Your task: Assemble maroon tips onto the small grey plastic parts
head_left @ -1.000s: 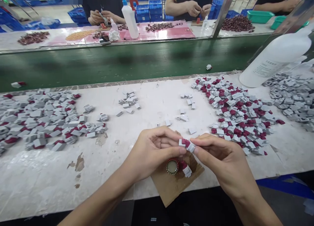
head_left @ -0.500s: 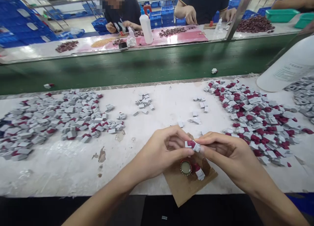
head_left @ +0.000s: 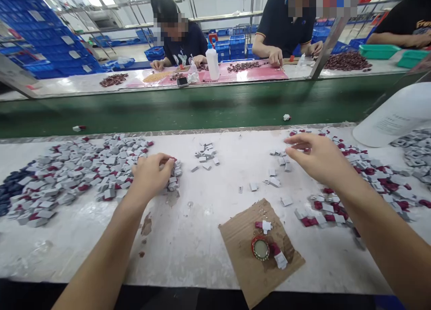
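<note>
My left hand [head_left: 153, 175] is over the right end of the left heap of small grey-and-maroon pieces [head_left: 116, 159]. Its thumb and fingers are curled close together, with a bit of maroon at the tips; what they pinch is mostly hidden. Out to the right, my right hand [head_left: 314, 159] has its thumb and fingers apart, holding nothing, beside loose grey pieces [head_left: 274, 181] and partly over the right heap [head_left: 387, 182]. Between the hands lies a cardboard square [head_left: 240, 247]. On it are a bottle cap [head_left: 260, 248] and two grey-and-maroon pieces [head_left: 266, 227].
A large white bottle [head_left: 393, 117] leans at the right, near grey parts [head_left: 415, 135]. A small cluster of grey pieces [head_left: 207, 153] lies mid-table. Beyond the green strip [head_left: 188, 107], co-workers sit at another table with a squeeze bottle [head_left: 212, 64] and dark red heaps.
My hands have moved apart from over the cardboard, where they held a grey-and-maroon piece together. The left went to the left heap, the right towards the right heap. The view has tilted up.
</note>
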Demonstrator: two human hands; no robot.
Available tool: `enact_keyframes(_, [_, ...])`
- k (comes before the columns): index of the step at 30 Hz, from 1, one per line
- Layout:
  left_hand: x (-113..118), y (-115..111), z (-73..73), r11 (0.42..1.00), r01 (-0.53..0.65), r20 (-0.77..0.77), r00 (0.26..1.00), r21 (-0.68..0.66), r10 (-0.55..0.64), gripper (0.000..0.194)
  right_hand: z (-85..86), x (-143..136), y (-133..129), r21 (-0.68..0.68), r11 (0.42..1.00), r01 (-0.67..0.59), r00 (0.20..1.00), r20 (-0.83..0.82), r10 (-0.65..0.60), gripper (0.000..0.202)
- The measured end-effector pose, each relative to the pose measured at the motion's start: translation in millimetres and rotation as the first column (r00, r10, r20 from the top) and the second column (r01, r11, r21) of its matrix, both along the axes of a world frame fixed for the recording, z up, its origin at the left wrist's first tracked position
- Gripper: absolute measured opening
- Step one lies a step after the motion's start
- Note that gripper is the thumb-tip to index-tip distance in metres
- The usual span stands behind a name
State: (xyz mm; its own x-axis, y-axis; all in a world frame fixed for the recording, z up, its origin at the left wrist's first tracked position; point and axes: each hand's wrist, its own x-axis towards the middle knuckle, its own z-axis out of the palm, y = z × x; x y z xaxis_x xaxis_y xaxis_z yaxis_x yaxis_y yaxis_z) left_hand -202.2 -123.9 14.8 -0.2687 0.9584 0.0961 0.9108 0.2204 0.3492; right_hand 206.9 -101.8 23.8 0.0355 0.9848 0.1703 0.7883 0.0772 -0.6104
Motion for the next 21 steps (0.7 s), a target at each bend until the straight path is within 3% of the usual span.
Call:
enact_keyframes(4, [-3,-3,-0.4,0.997,-0.044,-0.056,0.998,-0.058,0.04,0.031,-9.1,1,68,0.032,0.997,0.071,0.99,0.123,-0.074,0.031])
enact_keyframes(7, [4,-5,0.9,0.999,-0.047,-0.067,0.997,-0.021,0.046,0.034,-18.4,0,114,0.017,0.993,0.119,0.973,0.196,-0.12,0.03])
enact_keyframes(11, [26,3,-3.7,0.999,0.03,-0.04,0.999,0.025,-0.029,0.041,-25.9,-6,154,-0.029,0.992,0.126,0.96,0.256,-0.115,0.036])
enact_keyframes(16, [58,17,-13.7,0.98,0.2,0.017,0.98,0.014,-0.2,0.039,-25.3,-25,169,-0.092,0.993,0.078,0.974,0.219,-0.056,0.035])
enact_keyframes(21, [63,24,-18.1,0.961,0.275,0.142,0.953,-0.02,-0.269,0.035,-10.4,-36,136,-0.074,0.997,0.008,1.0,0.019,-0.006,0.014])
